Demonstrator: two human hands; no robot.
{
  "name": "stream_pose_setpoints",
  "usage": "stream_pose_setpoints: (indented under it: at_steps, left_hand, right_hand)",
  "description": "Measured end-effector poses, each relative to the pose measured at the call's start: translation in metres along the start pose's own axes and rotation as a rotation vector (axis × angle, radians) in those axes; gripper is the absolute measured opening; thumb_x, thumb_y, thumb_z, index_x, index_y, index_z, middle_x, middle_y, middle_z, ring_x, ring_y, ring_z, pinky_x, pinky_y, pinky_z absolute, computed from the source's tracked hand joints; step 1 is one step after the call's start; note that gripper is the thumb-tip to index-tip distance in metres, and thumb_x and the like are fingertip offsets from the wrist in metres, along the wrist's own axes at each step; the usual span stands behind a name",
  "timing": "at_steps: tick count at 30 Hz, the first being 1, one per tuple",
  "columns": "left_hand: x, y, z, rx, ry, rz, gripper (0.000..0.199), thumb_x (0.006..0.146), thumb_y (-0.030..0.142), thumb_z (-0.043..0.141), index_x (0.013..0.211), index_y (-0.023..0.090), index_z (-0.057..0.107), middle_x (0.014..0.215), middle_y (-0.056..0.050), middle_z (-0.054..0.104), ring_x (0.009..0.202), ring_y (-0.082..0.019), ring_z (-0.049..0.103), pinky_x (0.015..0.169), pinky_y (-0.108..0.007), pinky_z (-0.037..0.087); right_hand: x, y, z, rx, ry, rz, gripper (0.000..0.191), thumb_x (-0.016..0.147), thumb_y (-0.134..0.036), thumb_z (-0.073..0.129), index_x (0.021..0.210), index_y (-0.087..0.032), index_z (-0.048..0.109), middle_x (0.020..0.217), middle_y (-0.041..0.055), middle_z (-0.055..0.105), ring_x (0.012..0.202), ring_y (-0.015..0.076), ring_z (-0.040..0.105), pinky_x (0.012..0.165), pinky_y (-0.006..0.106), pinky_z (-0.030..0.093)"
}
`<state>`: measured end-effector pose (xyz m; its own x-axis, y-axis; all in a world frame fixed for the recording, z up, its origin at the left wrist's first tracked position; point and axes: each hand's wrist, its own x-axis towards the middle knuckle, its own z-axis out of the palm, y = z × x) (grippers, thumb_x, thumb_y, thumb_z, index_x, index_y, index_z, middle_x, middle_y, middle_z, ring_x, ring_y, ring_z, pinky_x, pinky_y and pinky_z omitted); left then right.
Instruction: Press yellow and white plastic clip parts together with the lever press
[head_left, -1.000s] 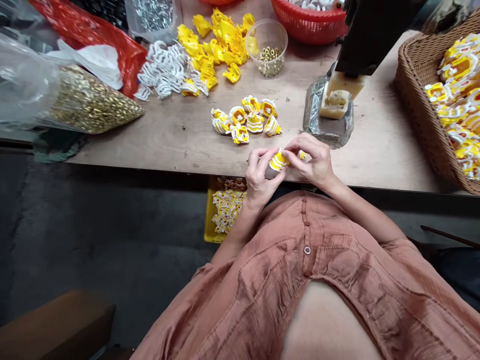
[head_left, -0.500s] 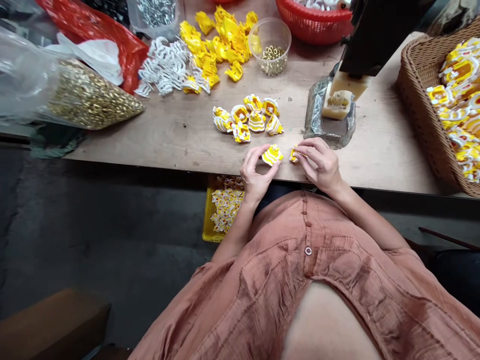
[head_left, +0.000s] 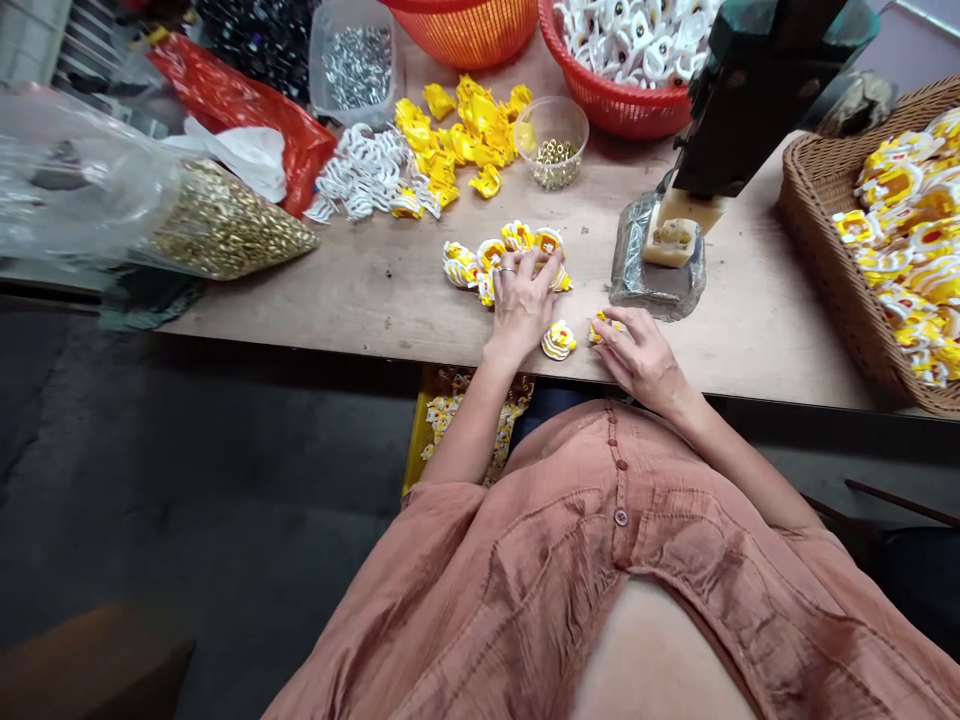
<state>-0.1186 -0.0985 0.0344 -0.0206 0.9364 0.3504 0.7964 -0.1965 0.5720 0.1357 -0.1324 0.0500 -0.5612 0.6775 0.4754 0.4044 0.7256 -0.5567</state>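
Note:
My left hand (head_left: 523,300) lies over a cluster of small yellow-and-white striped plastic pieces (head_left: 459,264), its fingers stretched out and apart. The hand hides part of the cluster. Between my hands, one striped piece (head_left: 559,341) rests by itself near the table's front edge, a red spot showing on it. My right hand (head_left: 643,360) pinches another yellow-and-white piece (head_left: 598,328) at the fingertips, low over the tabletop. The fingers cover much of that piece.
A press-like machine (head_left: 667,240) with a plastic-wrapped base stands beyond my right hand. A wicker basket (head_left: 832,270) of striped pieces is at right. Further back are a clear cup (head_left: 553,140) of brass eyelets, yellow parts (head_left: 480,125), white strips (head_left: 367,175) and red baskets (head_left: 615,105).
My left hand has let go of its striped piece, which now lies on the table, and moved forward onto the cluster. My right hand still holds its piece. The view has shifted slightly.

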Motion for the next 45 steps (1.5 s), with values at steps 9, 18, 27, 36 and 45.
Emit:
stream_pose_setpoints:
  at_steps: [9, 18, 27, 36, 45]
  left_hand:
    - [-0.008, 0.018, -0.016, -0.166, 0.078, 0.083, 0.018, 0.104, 0.038, 0.068, 0.112, 0.022, 0.073, 0.109, -0.007, 0.075, 0.102, -0.022, 0.071, 0.096, -0.04, 0.061]
    - [-0.032, 0.048, -0.01, -0.659, 0.041, -0.131, 0.055, 0.099, 0.057, 0.074, 0.146, 0.029, 0.065, 0.123, -0.008, 0.074, 0.113, -0.022, 0.077, 0.102, -0.04, 0.067]
    - [-0.046, 0.055, -0.007, -0.795, 0.006, -0.176, 0.053, 0.095, 0.058, 0.08, 0.137, 0.027, 0.069, 0.131, -0.009, 0.077, 0.118, -0.024, 0.079, 0.101, -0.038, 0.068]
    - [-0.058, 0.044, -0.016, -0.647, 0.117, -0.153, 0.053, 0.099, 0.06, 0.074, 0.142, 0.029, 0.067, 0.136, -0.01, 0.073, 0.119, -0.024, 0.077, 0.102, -0.04, 0.067]
    - [-0.048, -0.031, -0.029, -0.06, 0.296, -0.304, 0.057, 0.084, 0.051, 0.091, 0.127, 0.021, 0.07, 0.13, -0.014, 0.062, 0.124, -0.032, 0.068, 0.111, -0.05, 0.06]
  right_hand:
    - [0.02, 0.002, -0.011, 0.158, 0.258, 0.13, 0.029, 0.108, -0.027, 0.059, 0.133, -0.027, 0.073, 0.12, 0.0115, 0.077, 0.113, 0.025, 0.074, 0.1, 0.047, 0.064]
    - [0.053, -0.004, -0.003, 0.284, 0.24, 0.145, 0.02, 0.105, -0.037, 0.066, 0.115, -0.025, 0.078, 0.105, 0.0076, 0.08, 0.094, 0.0207, 0.073, 0.09, 0.04, 0.063]
    - [0.052, -0.018, -0.011, 0.364, 0.257, 0.227, 0.016, 0.101, -0.039, 0.071, 0.099, -0.024, 0.078, 0.093, 0.0049, 0.077, 0.089, 0.0196, 0.071, 0.085, 0.037, 0.061]
    - [0.065, -0.017, -0.013, 0.291, 0.174, 0.198, 0.012, 0.1, -0.027, 0.064, 0.09, -0.022, 0.069, 0.084, 0.0025, 0.072, 0.078, 0.0168, 0.066, 0.076, 0.033, 0.054]
    - [0.078, 0.019, 0.022, -0.114, -0.152, 0.144, 0.011, 0.097, -0.016, 0.06, 0.09, -0.018, 0.068, 0.095, 0.0127, 0.068, 0.093, 0.0264, 0.06, 0.09, 0.043, 0.054]
